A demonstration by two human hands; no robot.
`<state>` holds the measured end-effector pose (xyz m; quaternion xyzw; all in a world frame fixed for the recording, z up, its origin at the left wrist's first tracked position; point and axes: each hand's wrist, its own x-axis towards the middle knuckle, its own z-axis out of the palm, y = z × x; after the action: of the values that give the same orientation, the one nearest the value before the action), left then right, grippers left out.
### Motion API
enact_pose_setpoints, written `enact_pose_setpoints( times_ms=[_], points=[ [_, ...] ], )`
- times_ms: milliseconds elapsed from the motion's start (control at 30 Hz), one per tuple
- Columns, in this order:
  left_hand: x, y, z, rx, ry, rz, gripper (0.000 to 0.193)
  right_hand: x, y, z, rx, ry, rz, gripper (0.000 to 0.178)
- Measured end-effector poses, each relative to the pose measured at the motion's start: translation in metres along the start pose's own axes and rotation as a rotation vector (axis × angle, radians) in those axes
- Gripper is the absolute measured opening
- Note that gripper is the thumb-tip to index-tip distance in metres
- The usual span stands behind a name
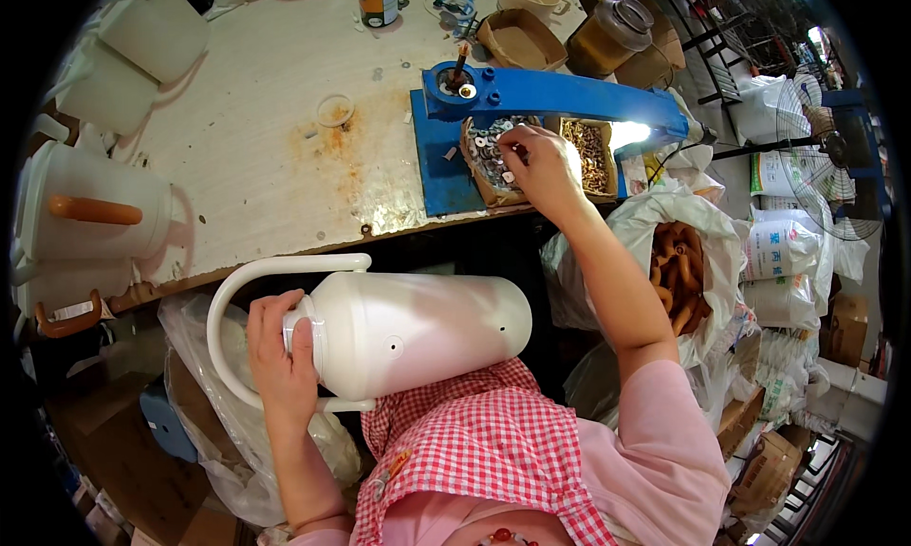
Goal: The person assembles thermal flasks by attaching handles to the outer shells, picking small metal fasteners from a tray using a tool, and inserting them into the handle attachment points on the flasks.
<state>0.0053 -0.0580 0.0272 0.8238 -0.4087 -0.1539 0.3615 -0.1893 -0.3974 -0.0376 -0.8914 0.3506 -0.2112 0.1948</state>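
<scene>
A white plastic jug body (427, 328) lies on its side across my lap, its neck to the left and a white curved handle (216, 323) arching round that end. My left hand (282, 356) is closed round the neck, inside the handle's loop. Small holes show in the jug's side. At the bench, the fingertips of my right hand (546, 171) are pinched together over an open box of small metal washers (489, 157). What they hold, if anything, is too small to make out. A box of brass-coloured small parts (584, 152) stands just right of that hand.
A blue machine arm (569, 95) with a lit lamp spans the bench behind my right hand. More white jugs (95, 204) stand at the left. A bag of orange-brown handles (678, 271) sits right of my forearm, before a fan (816, 152).
</scene>
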Motion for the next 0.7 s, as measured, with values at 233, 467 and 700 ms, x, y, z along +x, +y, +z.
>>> enact_pose_setpoints(
  times_ms=[233,467,700],
  points=[
    [-0.002,-0.004,0.001,0.024,0.015,0.038,0.029,-0.004,-0.049,-0.051,0.329,0.245,-0.097,0.015],
    [-0.003,0.002,-0.002,-0.010,0.001,0.011,0.028,0.069,-0.086,-0.054,0.378,0.491,-0.493,0.020],
    [0.000,0.000,-0.003,-0.009,0.000,0.005,0.028,0.079,-0.079,-0.059,-0.079,0.523,-0.774,0.014]
  ],
)
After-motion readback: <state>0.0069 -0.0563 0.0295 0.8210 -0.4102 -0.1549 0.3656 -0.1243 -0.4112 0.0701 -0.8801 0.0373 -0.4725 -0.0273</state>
